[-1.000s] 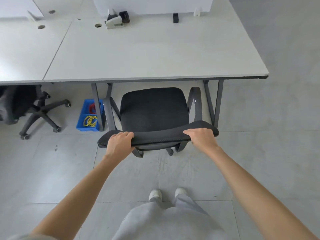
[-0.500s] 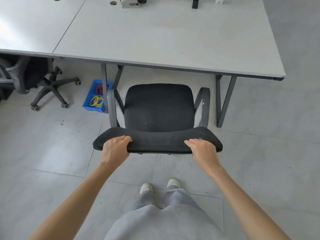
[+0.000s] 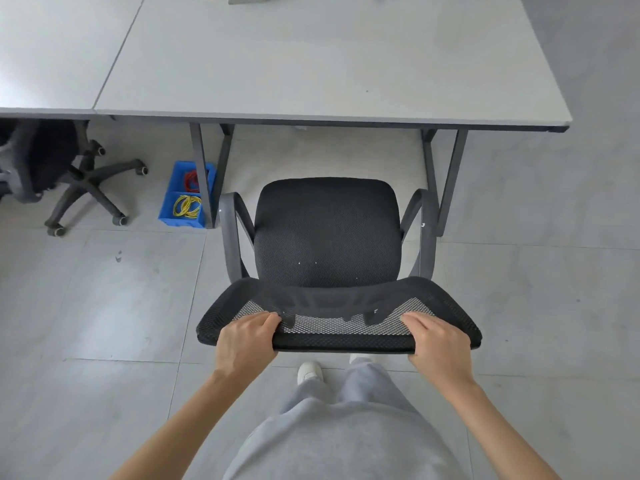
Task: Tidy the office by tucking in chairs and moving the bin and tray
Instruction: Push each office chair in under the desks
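Grey laminate desk top [image 3: 311,64], long and rectangular on dark metal legs, fills the upper half of your view; its near edge marks where the chair has to end up. You face it square on, which suits a straight push.

Black mesh office chair [image 3: 327,233] with grey loop armrests sits centred in the gap between the desk legs, seat front close to the desk edge but not yet under it. Judged from that, the tuck is not yet done. The armrests look as if they clear the legs on both sides, so no turn seems needed.

Second black swivel chair [image 3: 52,168], on a five-star castor base, stands at the neighbouring desk to the left, partly under it, well apart from yours.

Blue plastic tray [image 3: 185,197], holding coils of red and yellow wire, rests on the floor just beside the left desk leg, left of your chair's armrest. It is likely the tray the task names; keep the chair off it.

Your left hand [image 3: 244,341] and right hand [image 3: 438,341] each wrap the backrest's top rim, fingers curled over the mesh, spaced wide toward either end. That spread keeps the castors from veering.
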Motion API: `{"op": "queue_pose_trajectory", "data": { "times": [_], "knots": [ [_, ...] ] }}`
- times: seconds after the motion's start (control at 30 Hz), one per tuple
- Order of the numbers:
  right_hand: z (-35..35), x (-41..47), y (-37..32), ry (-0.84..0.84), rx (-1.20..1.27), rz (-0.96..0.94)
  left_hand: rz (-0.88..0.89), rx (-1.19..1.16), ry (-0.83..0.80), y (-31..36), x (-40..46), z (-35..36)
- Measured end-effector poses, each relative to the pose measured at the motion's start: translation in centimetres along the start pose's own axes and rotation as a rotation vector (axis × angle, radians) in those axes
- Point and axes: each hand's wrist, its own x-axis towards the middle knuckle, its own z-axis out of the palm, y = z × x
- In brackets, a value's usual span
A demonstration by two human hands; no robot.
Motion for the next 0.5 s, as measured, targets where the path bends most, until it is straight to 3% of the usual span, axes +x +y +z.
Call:
{"op": "queue_pose_trajectory", "data": {
  "times": [0.5],
  "knots": [
    [1.7,10.3,1.8,0.026,-0.019,0.015,0.003,0.066,-0.038,-3.1,13.4,-1.9]
  ]
}}
